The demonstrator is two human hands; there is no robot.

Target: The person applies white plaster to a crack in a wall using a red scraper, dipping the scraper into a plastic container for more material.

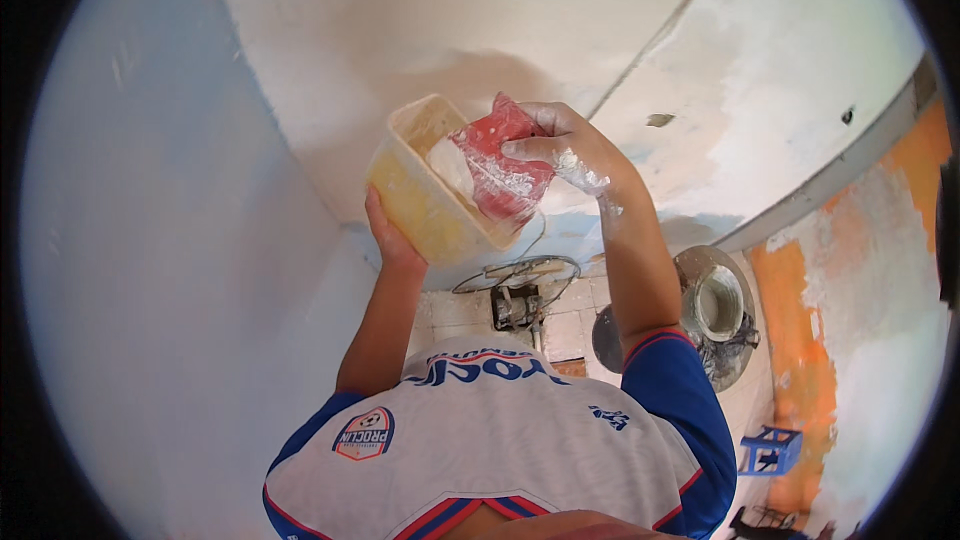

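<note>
Head cam: red scraper (505, 155) at tub mouth

L hand (395, 238) cups side of yellowish plastic tub (415, 202), forearm angled up; R hand (560, 147), white-smeared, wrist bent inward, pinches scraper btwn thumb & fingers, over tub's R rim

On shirt (500, 450), blue lettering (503, 370), badge (363, 434), perhaps logo (609, 418)

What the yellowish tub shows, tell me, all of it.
The yellowish tub is rectangular with rounded corners, plastic-looking and open-topped, its outside marked with paler patches. Something white shows inside. It is held aloft, opening toward the camera, the left hand gripping its outer side. The red piece in the right hand covers part of the opening; whether they touch is unclear.
</note>
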